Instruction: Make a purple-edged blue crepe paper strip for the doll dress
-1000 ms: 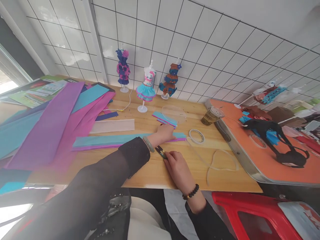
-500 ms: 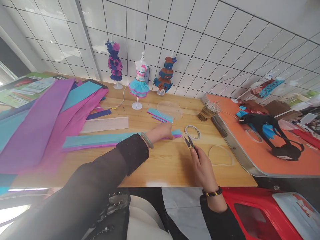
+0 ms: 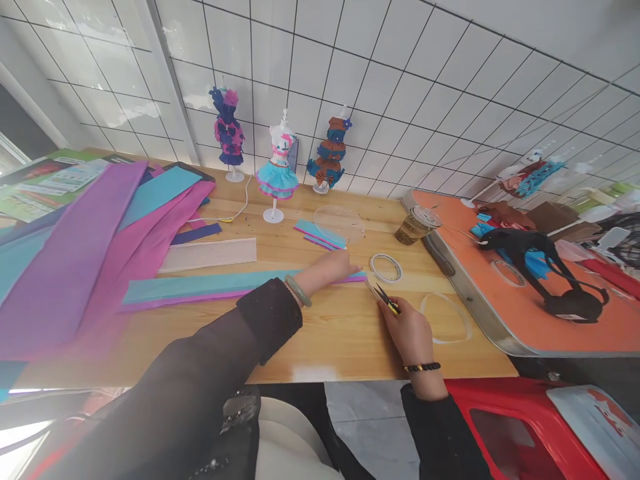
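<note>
A long turquoise and purple fabric strip (image 3: 200, 287) lies across the wooden table. My left hand (image 3: 330, 268) presses on its right end, fingers together and pointing right. Small black and yellow scissors (image 3: 387, 300) are in my right hand (image 3: 407, 327), their tips towards the strip's end. A thin pale tape runs from the strip's end to my right fingers. Just behind the scissors lies a white tape roll (image 3: 385, 268). Short turquoise and pink strips (image 3: 320, 235) rest behind my left hand.
Three small dressed mannequins stand along the tiled wall, one in a turquoise skirt (image 3: 277, 180). Fabric sheets (image 3: 95, 247) pile up at the left. A drink cup (image 3: 417, 225) stands at the right, beside an orange table (image 3: 500, 293) with a black bag (image 3: 545, 267).
My right hand has turned, and the scissors now lie lower across its fingers. The thin tape loop beside it has shifted slightly. My left hand stays at the strip's end.
</note>
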`<state>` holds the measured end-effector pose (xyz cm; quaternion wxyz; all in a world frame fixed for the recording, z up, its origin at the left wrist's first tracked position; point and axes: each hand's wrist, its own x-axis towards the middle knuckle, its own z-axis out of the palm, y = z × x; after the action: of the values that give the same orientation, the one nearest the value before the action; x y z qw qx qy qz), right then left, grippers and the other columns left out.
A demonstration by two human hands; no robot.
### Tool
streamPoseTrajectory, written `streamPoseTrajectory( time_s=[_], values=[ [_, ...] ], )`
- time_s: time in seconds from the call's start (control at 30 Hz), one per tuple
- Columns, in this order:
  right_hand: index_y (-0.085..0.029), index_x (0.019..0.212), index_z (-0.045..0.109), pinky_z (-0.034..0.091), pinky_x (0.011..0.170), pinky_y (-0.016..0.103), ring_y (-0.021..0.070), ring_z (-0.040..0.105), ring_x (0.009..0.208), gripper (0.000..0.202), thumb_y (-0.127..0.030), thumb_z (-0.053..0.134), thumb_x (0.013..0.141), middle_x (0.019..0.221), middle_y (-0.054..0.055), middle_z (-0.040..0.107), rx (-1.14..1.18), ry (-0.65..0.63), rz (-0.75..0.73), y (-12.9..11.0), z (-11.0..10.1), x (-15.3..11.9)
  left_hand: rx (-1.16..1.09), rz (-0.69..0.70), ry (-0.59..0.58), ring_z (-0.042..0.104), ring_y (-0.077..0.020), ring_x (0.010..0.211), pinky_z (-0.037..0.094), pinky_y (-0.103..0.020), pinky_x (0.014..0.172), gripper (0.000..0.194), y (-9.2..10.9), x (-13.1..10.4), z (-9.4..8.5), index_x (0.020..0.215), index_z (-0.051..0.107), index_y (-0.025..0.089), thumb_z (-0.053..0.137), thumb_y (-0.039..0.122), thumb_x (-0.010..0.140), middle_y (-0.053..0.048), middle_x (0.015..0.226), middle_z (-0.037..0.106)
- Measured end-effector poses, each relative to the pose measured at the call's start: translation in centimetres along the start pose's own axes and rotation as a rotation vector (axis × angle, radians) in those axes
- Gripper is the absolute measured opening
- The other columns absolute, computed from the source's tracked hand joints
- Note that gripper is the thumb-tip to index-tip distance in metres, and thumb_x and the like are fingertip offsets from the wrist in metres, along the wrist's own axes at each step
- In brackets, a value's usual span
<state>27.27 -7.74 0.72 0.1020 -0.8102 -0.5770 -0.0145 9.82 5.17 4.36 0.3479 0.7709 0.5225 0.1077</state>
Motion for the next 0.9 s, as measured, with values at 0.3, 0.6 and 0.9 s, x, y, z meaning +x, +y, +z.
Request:
streamPoseTrajectory(
  time_s=[0.3, 0.6, 0.9],
  values=[
    [-0.018, 0.09, 0.062, 0.024, 0.05, 0.025, 0.0171, 0.054, 0.056, 0.028, -0.037, 0.043, 0.082, 0.066, 0.006, 0.064, 0.015, 0.053, -0.01, 0.2, 0.8, -0.6, 0.161, 0.058, 0.021, 0.059, -0.0238, 0.083, 0.041, -0.03, 0.068, 0.004, 0.3, 0.2, 0.7, 0.071, 0.059, 0.015, 0.059, 0.019, 0.069, -0.011, 0.081, 0.064],
    [-0.019, 0.083, 0.06, 0.029, 0.052, 0.025, 0.0191, 0.055, 0.061, 0.031, -0.041, 0.04, 0.081, 0.067, 0.006, 0.063, 0.219, 0.05, 0.044, 0.5, 0.2, -0.2, 0.116, 0.156, 0.07, 0.058, -0.0181, 0.075, 0.039, -0.025, 0.06, 0.026, -0.9, 1.6, 0.8, 0.09, 0.055, 0.018, 0.047, 0.039, 0.078, -0.005, 0.085, 0.063],
    [-0.02, 0.075, 0.057, 0.03, 0.052, 0.024, 0.017, 0.053, 0.058, 0.032, -0.044, 0.038, 0.082, 0.061, 0.003, 0.06, 0.283, 0.019, 0.045, 1.5, -0.9, 0.1, 0.059, 0.183, -0.036, 0.049, -0.0136, 0.056, 0.028, -0.024, 0.047, 0.025, -1.3, 1.9, 1.4, 0.063, 0.052, 0.019, 0.067, 0.038, 0.056, 0.003, 0.059, 0.053]
  ],
)
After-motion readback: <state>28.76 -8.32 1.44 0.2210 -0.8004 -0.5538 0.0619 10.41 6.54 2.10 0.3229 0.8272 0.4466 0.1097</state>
